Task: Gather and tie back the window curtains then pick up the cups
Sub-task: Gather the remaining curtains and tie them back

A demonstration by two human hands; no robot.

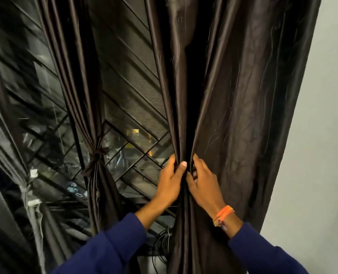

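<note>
A dark brown right curtain [233, 95] hangs in front of the window, next to a pale wall. My left hand [171, 180] and my right hand [204, 182] both grip its folds side by side at about waist height, bunching the cloth into a narrow neck between them. An orange band sits on my right wrist. To the left, a second brown curtain [85, 86] hangs gathered, with a knotted tie [97, 155] around its middle. No cups are in view.
Behind the curtains is a window with a diagonal metal grille [136, 107] and darkness outside. A pale wall [318, 155] rises at the right. Dark cables [161, 246] hang low between the curtains. A grey curtain edge [31, 194] shows at far left.
</note>
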